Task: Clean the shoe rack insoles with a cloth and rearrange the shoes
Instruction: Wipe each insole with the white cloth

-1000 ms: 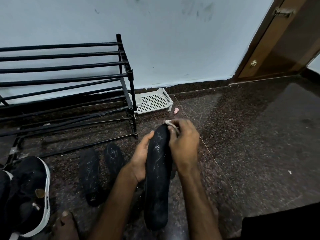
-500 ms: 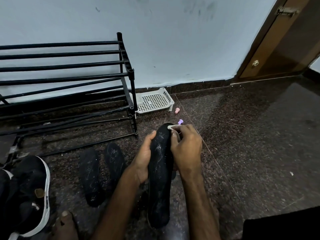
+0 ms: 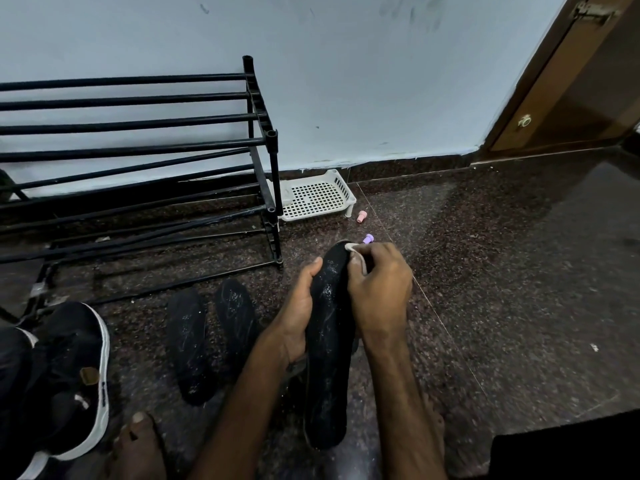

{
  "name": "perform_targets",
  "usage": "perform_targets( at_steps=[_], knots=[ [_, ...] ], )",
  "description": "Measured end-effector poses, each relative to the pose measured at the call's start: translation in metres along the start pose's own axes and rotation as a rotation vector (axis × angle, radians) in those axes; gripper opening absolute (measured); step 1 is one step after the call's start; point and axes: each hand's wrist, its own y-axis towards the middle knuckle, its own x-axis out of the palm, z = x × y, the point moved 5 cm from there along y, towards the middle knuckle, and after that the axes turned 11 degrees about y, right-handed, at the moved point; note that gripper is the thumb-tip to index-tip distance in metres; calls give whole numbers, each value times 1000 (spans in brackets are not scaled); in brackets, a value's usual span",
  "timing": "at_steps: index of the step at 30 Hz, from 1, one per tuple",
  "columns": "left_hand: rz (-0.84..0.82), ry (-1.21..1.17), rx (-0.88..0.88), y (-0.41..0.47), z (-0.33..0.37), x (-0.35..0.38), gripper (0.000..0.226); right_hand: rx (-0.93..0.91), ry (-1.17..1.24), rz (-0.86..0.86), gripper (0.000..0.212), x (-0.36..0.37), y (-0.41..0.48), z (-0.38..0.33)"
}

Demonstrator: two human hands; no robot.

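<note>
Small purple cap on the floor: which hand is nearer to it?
Right. The right hand, pinching a pale cloth, is just beside the small purple cap; the left hand grips the black insole, farther left.

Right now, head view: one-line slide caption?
Left hand holds a black insole while right hand presses a cloth to its tip.

No text can be read; a small dark marking (image 3: 103, 396) on the black sneaker's (image 3: 69, 355) white sole is too blurred.
</note>
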Motion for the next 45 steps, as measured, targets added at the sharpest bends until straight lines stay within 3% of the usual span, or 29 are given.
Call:
perform_targets(
  at_steps=[5, 12, 17, 23, 29, 34, 36, 40, 45],
  knots=[
    [-32, -28, 37, 1, 4, -4, 59, -120, 90, -193, 11, 15, 4, -12],
    [10, 41, 28, 2, 2, -5, 59, -14, 34, -20, 14, 2, 4, -3],
    [25, 1, 51, 1, 4, -11, 55, -144, 141, -287, 11, 21, 3, -13],
    [10, 62, 6, 0, 0, -5, 62, 1, 52, -31, 12, 1, 9, 5],
    [13, -9, 34, 1, 2, -6, 58, -75, 239, -315, 12, 21, 4, -11],
    [-14, 39, 1, 1, -1, -4, 64, -5, 89, -72, 9, 0, 10, 9],
    [-18, 39, 11, 0, 0, -1, 61, -56, 86, -101, 10, 5, 12, -1],
    [-12, 2, 26, -3, 4, -4, 60, -82, 168, -332, 11, 18, 8, -6],
    [-18, 7, 7, -3, 3, -1, 62, -10, 39, -124, 12, 2, 12, 7]
  ],
)
